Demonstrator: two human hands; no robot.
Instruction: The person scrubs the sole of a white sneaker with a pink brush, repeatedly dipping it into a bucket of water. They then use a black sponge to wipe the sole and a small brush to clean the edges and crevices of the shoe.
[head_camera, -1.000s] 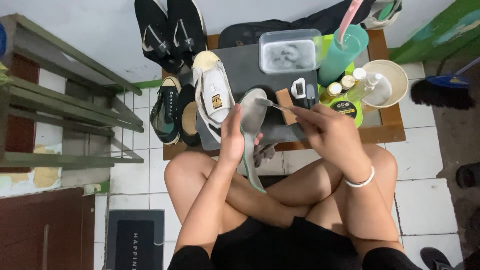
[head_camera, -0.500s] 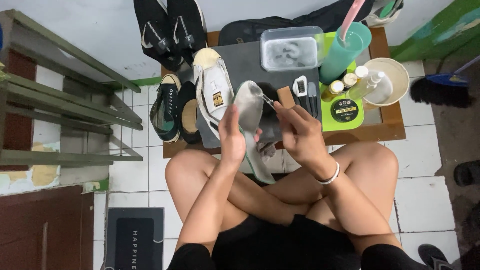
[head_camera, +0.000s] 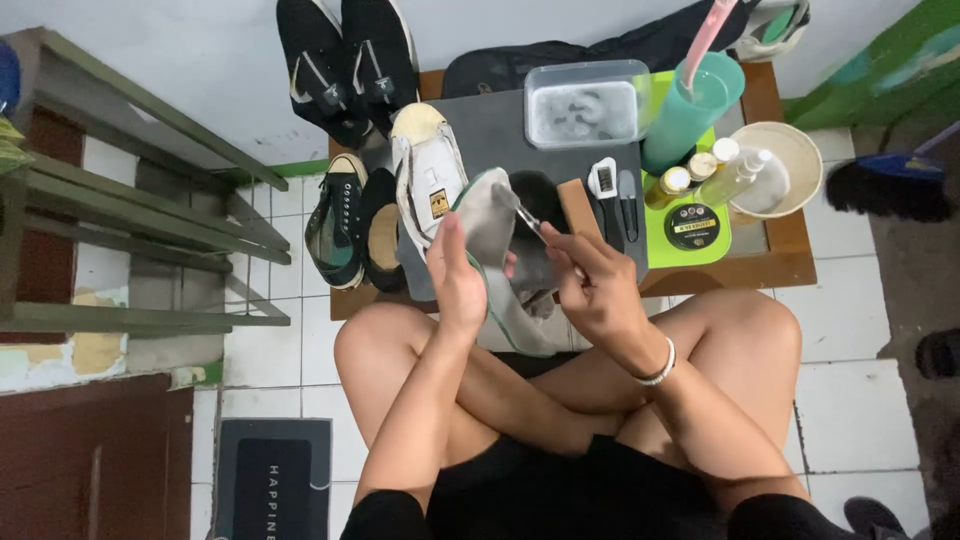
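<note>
White floor tiles surround a low wooden table covered by a dark grey mat, seen from above a person sitting cross-legged. Held just above the near edge of the table is a grey shoe: the left hand wraps its side from the left, thumb pointing up along it, so the shoe rises above and to the right of that hand. The right hand has its fingers pinched around a thin brush, whose tip rests against the shoe, up and to the left of the fingers. On the table lie a white sneaker, a clear lidded box, a teal cup and a cream bowl. Black shoes stand by the wall.
</note>
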